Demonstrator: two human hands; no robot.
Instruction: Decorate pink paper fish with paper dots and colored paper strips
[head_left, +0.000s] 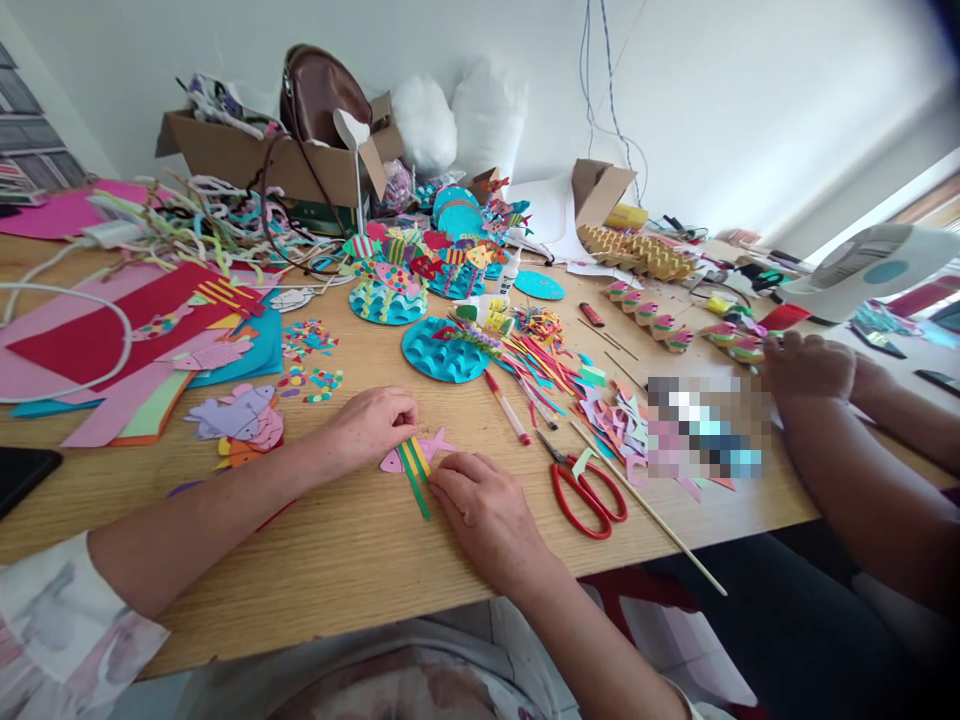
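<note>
A small pink paper fish lies flat on the wooden table, with green and yellow paper strips across its body. The strips' lower ends stick out past the fish toward me. My left hand pinches at their upper end, above the fish. On the right, my right hand has its fingertips closed at the edge of a yellow strip beside the tail. Red-handled scissors lie to the right of my right hand. Beyond my hands is a red-capped pen.
A wooden stick overhangs the table's front edge. Paper scraps and thin strips lie at the right. Behind stand blue wavy bases and a glue bottle. Paper fish lie left. Another person's hands are at the right.
</note>
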